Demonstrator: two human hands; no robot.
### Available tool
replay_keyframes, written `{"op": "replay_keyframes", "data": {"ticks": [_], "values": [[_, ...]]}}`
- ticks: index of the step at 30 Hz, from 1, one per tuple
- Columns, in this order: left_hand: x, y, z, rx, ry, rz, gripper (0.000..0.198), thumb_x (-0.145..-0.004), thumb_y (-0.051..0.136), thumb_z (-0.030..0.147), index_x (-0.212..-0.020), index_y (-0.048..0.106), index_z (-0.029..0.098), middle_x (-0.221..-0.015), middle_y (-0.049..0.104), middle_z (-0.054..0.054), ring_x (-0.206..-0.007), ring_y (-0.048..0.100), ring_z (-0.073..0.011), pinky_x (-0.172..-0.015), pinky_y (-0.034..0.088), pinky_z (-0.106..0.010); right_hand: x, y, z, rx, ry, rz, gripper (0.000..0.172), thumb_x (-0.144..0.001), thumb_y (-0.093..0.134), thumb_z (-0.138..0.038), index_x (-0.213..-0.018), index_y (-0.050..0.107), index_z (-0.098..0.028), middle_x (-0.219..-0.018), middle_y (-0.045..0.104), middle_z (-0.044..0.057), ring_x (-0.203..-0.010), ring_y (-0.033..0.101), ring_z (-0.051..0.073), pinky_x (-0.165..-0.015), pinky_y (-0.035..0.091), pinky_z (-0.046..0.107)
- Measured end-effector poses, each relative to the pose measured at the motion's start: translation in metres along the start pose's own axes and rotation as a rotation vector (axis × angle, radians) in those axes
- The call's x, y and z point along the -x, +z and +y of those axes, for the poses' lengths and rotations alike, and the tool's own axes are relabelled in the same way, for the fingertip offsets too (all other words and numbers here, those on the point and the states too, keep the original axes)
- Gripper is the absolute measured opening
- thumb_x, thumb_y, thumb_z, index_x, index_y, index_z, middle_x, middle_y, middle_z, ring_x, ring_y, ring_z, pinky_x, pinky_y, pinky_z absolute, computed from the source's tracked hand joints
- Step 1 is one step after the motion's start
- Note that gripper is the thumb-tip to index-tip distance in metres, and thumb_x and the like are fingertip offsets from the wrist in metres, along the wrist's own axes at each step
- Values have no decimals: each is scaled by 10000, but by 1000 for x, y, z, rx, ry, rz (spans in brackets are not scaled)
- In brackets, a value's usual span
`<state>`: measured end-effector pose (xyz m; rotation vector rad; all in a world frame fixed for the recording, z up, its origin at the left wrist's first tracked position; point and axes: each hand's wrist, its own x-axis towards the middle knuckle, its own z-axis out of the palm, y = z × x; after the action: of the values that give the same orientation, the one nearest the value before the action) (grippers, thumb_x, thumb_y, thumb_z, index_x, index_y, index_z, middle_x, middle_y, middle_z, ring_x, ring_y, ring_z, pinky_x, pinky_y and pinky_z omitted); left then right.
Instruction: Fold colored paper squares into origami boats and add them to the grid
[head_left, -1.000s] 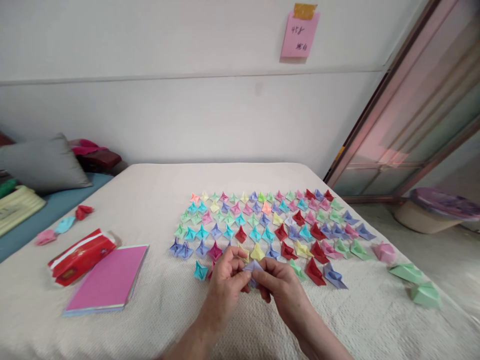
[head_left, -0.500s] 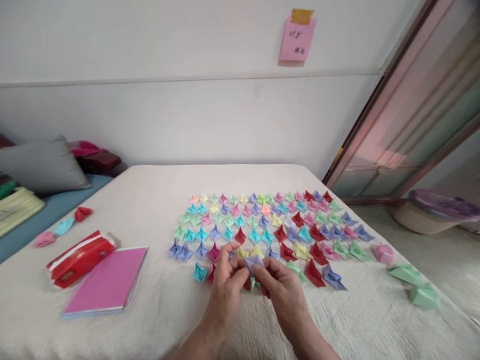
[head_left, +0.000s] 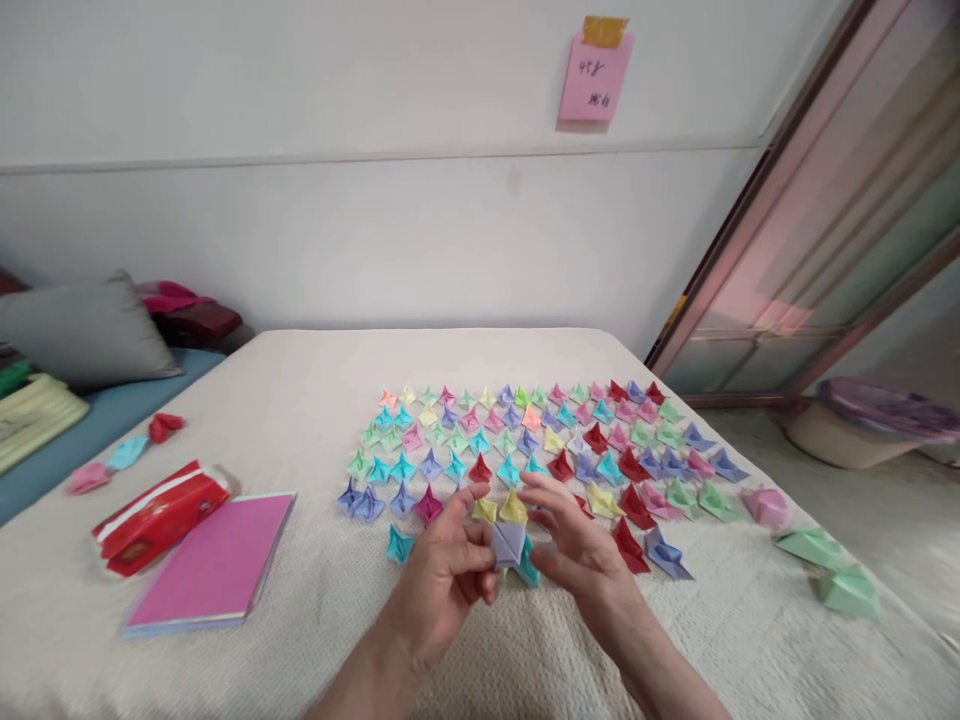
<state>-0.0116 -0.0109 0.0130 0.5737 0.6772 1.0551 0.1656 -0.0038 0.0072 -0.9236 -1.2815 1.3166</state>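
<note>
A small square of folded lilac paper (head_left: 508, 545) is pinched at its left side between the thumb and fingers of my left hand (head_left: 448, 555). My right hand (head_left: 581, 545) hovers just to the right of it, fingers apart and curved, with nothing in them. Beyond and around both hands lie rows of small folded paper boats in many colours, among them a dark red boat (head_left: 630, 545), a lilac boat (head_left: 667, 553) and a cyan boat (head_left: 400, 543). A yellow boat (head_left: 513, 507) shows right behind the held paper. My hands hide some of the nearer boats.
To the left lie a stack of paper with a pink top sheet (head_left: 217, 560) and a red packet (head_left: 161, 517). Loose folded pieces, including a green one (head_left: 850, 592), rest near the right edge. A white wall (head_left: 420, 250) stands behind; a bin (head_left: 870, 425) is on the floor.
My right hand has let go of the lilac paper and opened away to the right. The paper, held by my left hand, now shows a square face instead of a pointed one.
</note>
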Motion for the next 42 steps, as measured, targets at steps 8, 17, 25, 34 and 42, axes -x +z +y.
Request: {"op": "replay_keyframes", "data": {"ticks": [8,17,25,34,42], "values": [[0,-3,-7,-63,-190,-97,541,-734,608,120,-1267,535,182,-699,641,-8,-461,512,-83,-440,353,-193,1,4,-10,44,62,-171,84,-784,749,-344,-738,753,-274,-1315,559,78,-1194,519,334,-848,478,438],[-3,0,3,-611,201,29,174,-754,701,185,-923,662,172,-782,632,-4,-694,558,-125,-628,428,-230,-2,5,0,331,118,-80,89,-787,653,-181,-708,668,-220,-635,570,-29,-622,471,148,-579,336,267],[-7,7,-4,-524,232,224,71,-696,667,215,-709,618,165,-587,576,25,-521,508,-112,-524,413,-238,-5,14,7,-87,259,41,98,-669,746,-198,-687,650,-188,-585,578,-44,-550,463,118,-552,315,258],[-8,5,-13,-444,233,223,73,-687,663,164,-760,665,152,-637,614,19,-515,474,-87,-491,380,-211,-3,26,13,-253,262,165,117,-641,780,-183,-610,668,-164,-539,568,-47,-507,430,86,-516,288,242],[-10,2,-13,-508,248,243,75,-699,674,190,-762,675,148,-611,633,9,-510,518,-105,-491,414,-224,-4,25,14,-362,338,216,182,-577,857,-231,-648,704,-163,-564,617,-39,-444,498,73,-486,308,221]]}}
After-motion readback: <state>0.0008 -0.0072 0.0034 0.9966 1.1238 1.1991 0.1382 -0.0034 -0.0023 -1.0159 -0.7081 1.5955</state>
